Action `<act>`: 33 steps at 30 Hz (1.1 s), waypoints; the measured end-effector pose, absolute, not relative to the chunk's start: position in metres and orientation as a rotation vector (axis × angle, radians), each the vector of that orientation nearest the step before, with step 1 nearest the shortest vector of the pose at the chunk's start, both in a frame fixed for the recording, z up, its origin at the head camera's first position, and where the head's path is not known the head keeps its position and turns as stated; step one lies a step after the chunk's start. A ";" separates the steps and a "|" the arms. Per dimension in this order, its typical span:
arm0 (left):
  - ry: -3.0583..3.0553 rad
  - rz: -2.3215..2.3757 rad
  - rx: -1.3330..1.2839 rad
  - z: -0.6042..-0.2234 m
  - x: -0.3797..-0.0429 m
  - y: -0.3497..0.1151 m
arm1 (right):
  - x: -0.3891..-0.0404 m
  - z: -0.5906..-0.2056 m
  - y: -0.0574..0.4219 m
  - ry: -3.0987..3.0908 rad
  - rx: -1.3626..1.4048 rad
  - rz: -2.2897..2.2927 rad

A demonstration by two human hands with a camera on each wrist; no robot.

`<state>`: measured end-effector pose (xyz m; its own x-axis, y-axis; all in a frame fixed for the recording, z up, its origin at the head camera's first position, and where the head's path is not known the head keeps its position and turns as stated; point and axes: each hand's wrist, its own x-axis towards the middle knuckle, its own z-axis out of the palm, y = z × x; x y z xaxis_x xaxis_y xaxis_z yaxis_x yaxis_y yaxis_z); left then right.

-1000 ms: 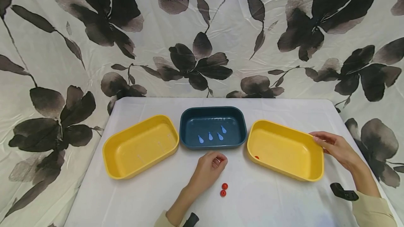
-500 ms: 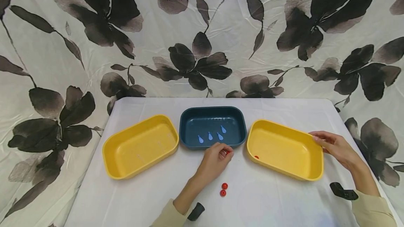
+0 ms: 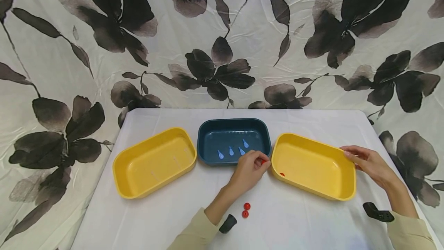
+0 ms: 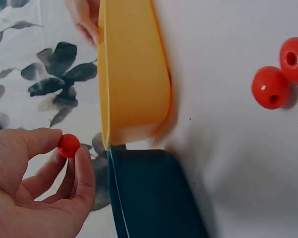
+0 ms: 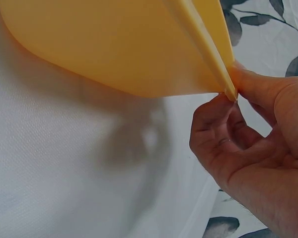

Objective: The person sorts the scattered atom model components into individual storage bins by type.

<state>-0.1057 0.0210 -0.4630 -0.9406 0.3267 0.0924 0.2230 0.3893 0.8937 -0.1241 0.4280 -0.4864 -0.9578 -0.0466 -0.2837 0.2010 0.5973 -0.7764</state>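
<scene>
Between thumb and finger, my left hand [image 3: 250, 169] pinches a red bead [image 4: 69, 146]. It is over the front right corner of the dark blue tray [image 3: 208, 127], close to the right yellow tray [image 3: 312, 157]. My right hand [image 3: 371, 162] grips the rim of that yellow tray at its far right corner, thumb on one side and fingers on the other, as the right wrist view shows. One red bead [image 3: 282, 174] lies inside the right yellow tray. Two more red beads, a back one [image 3: 247, 206] and a front one [image 3: 245, 214], sit on the white cloth.
Several blue drop-shaped pieces [image 3: 231, 151] lie in the dark blue tray. The left yellow tray [image 3: 121, 180] holds a few small, clear, hard-to-see pieces. A white cloth covers the table [image 3: 277, 223], and a floral curtain [image 3: 222, 22] hangs behind it.
My left hand has moved right and away from me with the red bead, from in front of the blue tray to its front right corner. My right hand has stayed on the yellow rim.
</scene>
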 end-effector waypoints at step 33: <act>2.486 1.557 0.487 -0.471 -0.134 0.075 | -0.124 -0.487 0.427 2.574 0.140 -1.250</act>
<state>-0.1338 0.0754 -0.4711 -0.9327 0.3595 0.0304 0.1843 0.4023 0.8968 -0.1237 0.4268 -0.4873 -0.9574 -0.0331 -0.2870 0.2051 0.6218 -0.7559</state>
